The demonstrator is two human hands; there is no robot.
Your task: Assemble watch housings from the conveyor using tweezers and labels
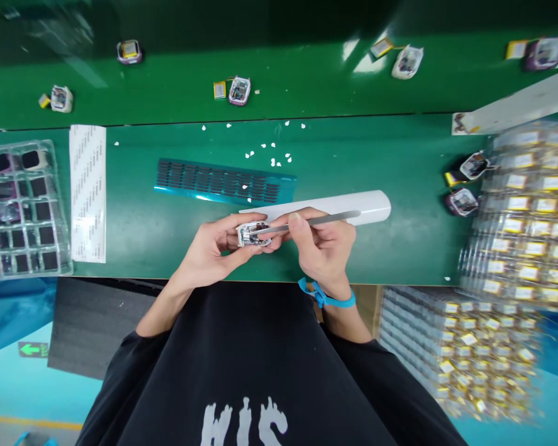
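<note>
Green workbench (400,248) under cluttered trays (23,210)

table (400,248) green; wrist strap (328,300) blue; tweezers (316,222) silver; shirt (260,359) black

Blue strip of dark pads (223,182), white liner sheet (88,192), clear compartment tray (21,207), stacked battery trays (521,217).

- Black T-shirt (260,353) with short sleeves that end above the elbows.
- White print (244,424) with dripping letters on the chest, cut off by the bottom edge of the view.
- Forearms bare, no gloves on the left hand (214,248) or the right hand (323,244).
- Bright blue band (325,299) round the right wrist, its loose end sticking out at the side.
</note>
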